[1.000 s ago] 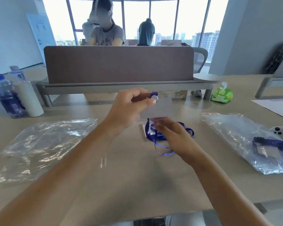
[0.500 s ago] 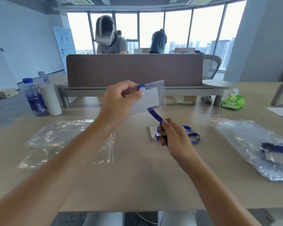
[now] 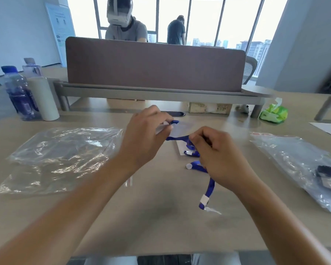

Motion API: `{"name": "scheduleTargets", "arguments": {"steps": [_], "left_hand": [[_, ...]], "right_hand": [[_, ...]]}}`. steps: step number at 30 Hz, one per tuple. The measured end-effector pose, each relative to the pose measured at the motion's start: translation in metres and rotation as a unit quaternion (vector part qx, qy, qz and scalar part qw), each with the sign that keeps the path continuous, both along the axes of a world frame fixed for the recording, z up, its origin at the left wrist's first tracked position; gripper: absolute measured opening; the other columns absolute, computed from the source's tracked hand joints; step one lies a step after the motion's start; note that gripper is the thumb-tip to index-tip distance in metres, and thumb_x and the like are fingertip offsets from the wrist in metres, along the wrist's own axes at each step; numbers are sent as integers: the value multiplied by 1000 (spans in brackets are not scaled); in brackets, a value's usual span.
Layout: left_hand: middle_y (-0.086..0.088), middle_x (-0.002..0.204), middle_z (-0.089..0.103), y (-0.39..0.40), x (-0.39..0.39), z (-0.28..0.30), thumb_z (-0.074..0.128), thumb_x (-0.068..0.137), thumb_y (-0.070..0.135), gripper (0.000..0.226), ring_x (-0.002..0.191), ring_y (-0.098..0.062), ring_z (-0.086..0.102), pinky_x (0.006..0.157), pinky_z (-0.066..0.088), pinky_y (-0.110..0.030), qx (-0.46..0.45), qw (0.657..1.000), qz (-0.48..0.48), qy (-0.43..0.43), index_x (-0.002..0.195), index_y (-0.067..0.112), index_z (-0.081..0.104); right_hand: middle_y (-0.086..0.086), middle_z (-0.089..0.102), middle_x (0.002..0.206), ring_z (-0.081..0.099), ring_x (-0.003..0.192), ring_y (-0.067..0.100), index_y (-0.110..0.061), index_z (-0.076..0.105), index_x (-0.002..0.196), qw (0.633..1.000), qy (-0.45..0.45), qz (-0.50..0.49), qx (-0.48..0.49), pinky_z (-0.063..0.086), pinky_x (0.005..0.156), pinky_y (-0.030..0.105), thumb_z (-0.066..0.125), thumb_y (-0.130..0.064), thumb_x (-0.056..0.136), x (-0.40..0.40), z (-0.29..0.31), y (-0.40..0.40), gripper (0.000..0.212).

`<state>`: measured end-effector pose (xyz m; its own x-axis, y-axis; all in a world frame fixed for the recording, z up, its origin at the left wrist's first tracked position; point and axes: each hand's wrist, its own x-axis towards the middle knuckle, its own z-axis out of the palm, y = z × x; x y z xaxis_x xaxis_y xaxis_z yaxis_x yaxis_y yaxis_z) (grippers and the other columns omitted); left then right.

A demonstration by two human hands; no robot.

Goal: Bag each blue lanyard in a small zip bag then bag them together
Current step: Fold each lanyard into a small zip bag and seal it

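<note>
Left fingers: I see my left hand (image 3: 145, 138) pinching the small zip bag (image 3: 177, 129) at its edge.
Right fingers: my right hand (image 3: 221, 157) curls around the blue lanyard (image 3: 211, 185).
Lanyard: lifted above the table (image 3: 161, 217), tail dangling.
Sides: large zip bags (image 3: 61, 159) lie left and right.

Large bags (image 3: 61, 157) lie at the table's (image 3: 161, 226) left edge; another bag (image 3: 298, 165) lies at its right edge. Bottles (image 3: 19, 92) stand at the far-left corner.
</note>
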<state>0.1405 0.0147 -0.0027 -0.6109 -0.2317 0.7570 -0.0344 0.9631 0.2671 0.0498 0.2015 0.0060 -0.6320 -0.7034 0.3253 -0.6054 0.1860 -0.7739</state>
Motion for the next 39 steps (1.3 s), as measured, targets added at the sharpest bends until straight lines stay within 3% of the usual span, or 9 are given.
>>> {"name": "scheduleTargets", "arguments": {"steps": [12,15,19,22,25,28,31,35,39], "left_hand": [[8,85,50,-4,20,-16,68,89,25,14,82,-15,47,75,28,-32,-61,989,-15,-135,101,25,75],[5,89,59,-5,29,-15,69,86,21,14,80,-14,51,73,40,-33,5,987,-65,-147,98,22,76],[10,90,64,-9,49,-15,77,87,11,17,86,-7,61,75,42,-11,171,971,-115,-125,95,26,76],[6,93,74,-8,60,-19,76,87,13,13,91,-15,68,86,52,-24,339,918,-185,-93,98,20,77],[-1,93,75,-1,65,-25,76,83,10,11,91,-16,67,86,51,-25,473,842,-256,-34,92,16,78],[-13,102,69,-1,65,-27,70,83,9,17,96,-25,61,88,46,-34,606,743,-284,25,98,10,76],[-9,95,70,1,66,-22,70,85,8,15,86,-22,63,83,46,-36,656,709,-247,79,100,8,73],[-5,88,70,1,66,-17,67,90,8,11,78,-18,63,75,48,-31,629,753,-152,123,88,15,75],[5,81,68,3,68,-17,69,89,15,8,76,-10,59,74,45,-24,540,827,-80,138,89,18,77]], "right_hand": [[-10,60,66,50,57,2,-19,73,83,991,132,8,22,38,55,10,67,-28,99,-6,25,-32,19],[-3,70,74,58,65,15,-19,77,84,986,161,10,32,47,59,25,71,-30,95,-16,24,-39,17],[4,73,75,52,58,14,-19,81,87,993,93,63,36,44,53,19,75,-30,94,-23,22,-39,14],[0,73,74,53,61,12,-23,82,86,994,7,100,33,46,63,25,74,-33,94,-20,13,-36,15],[10,54,66,34,58,19,-17,81,89,987,-103,119,23,36,58,33,70,-28,96,-18,-1,-35,17],[15,48,71,34,57,22,-6,72,86,984,-132,121,13,35,52,29,64,-37,93,-10,-11,-34,33],[10,46,66,35,55,18,-3,66,82,984,-116,132,13,35,52,28,61,-44,96,1,-18,-34,44],[-3,56,66,45,57,12,-26,79,91,991,-77,109,14,40,56,29,60,-29,103,12,-24,-32,23],[-8,56,59,47,50,8,-19,74,88,995,-34,86,27,43,56,28,65,-32,100,26,-30,-24,20]]}}
